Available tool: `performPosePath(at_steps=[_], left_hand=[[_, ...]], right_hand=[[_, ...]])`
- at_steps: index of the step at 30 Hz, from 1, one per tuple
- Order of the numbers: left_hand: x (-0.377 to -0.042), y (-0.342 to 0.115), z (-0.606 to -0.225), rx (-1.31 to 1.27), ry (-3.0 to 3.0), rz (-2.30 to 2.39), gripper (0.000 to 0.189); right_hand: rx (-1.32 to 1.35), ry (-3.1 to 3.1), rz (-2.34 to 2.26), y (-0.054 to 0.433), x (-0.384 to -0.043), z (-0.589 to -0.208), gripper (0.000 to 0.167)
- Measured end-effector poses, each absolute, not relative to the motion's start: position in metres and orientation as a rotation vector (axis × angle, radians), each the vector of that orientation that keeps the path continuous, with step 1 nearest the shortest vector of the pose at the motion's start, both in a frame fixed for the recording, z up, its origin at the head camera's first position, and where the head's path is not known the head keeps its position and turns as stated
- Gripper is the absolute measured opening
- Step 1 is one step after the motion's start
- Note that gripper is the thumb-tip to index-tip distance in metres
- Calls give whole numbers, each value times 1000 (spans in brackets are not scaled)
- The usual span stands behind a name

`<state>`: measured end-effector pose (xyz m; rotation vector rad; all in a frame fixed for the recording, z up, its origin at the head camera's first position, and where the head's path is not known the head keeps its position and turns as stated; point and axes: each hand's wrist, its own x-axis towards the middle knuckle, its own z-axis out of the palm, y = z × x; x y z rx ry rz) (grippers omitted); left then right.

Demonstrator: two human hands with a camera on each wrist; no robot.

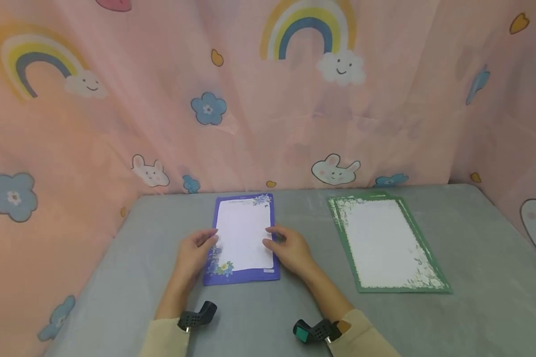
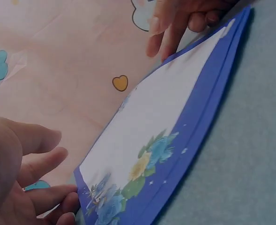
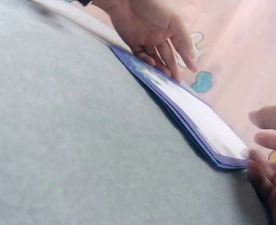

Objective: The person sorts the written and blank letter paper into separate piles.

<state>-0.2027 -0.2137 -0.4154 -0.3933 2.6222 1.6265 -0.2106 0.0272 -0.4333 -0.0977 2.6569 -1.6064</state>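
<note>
A stack of purple-bordered stationery paper [image 1: 244, 233], with a white middle and blue and yellow flowers in its corners, lies on the grey table. My left hand [image 1: 194, 253] is at its left edge, thumb and index finger apart over the border. In the left wrist view, lower fingers [image 2: 58, 197] touch the stack's side. Opposite it, my right hand [image 1: 293, 252] touches the right edge with loosely bent fingers. Layered edges of several sheets show in the right wrist view, where the right thumb and index finger [image 3: 267, 117] stand apart above the paper [image 3: 198, 115].
To the right lies a second stack of stationery paper [image 1: 379, 243], green-bordered with white flowers, its sheets slightly fanned. Behind the grey table [image 1: 308, 307] hangs a pink curtain [image 1: 259, 144] printed with rainbows, rabbits and flowers. A black camera is strapped to each wrist.
</note>
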Motion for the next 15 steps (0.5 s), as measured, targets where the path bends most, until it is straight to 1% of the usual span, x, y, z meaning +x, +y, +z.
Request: performPosePath(at_steps=[6,15], left_hand=[[-200,-208,-421,-345,2646,1541,38],[-203,-213,-423,-332,2723,1466,38]], right_hand=[[-104,2670,-1594,30,-209,-436,33],[-149,2673,-1594,28,-207,-434,30]])
